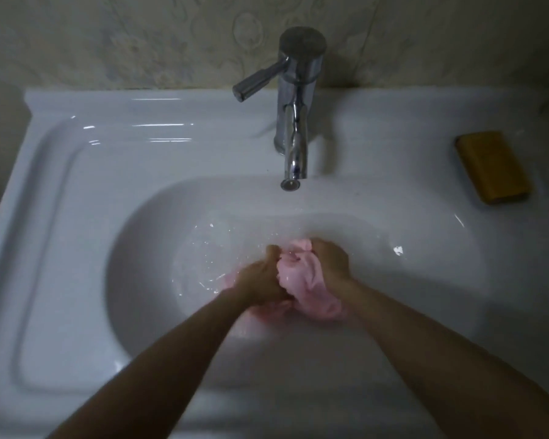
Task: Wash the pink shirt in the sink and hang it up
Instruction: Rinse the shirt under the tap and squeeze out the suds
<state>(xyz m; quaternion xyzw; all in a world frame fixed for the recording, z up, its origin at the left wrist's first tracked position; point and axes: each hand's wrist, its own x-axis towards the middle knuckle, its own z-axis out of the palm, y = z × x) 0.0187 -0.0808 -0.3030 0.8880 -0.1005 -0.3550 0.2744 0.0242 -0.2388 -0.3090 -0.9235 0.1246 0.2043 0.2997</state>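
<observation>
The pink shirt [301,282] is a wet, bunched wad low in the white sink basin [159,236], which holds some water. My left hand [260,280] grips the wad from the left with its fingers curled round the cloth. My right hand [330,259] grips it from the right and over the top. Both hands are pressed close together on the cloth. More pink cloth trails in the water under my left wrist.
A chrome faucet [293,122] with a side lever stands at the back of the basin; I see no stream from its spout. A yellow-brown soap bar [493,166] lies on the right ledge. A flat recessed ledge [61,248] fills the left side.
</observation>
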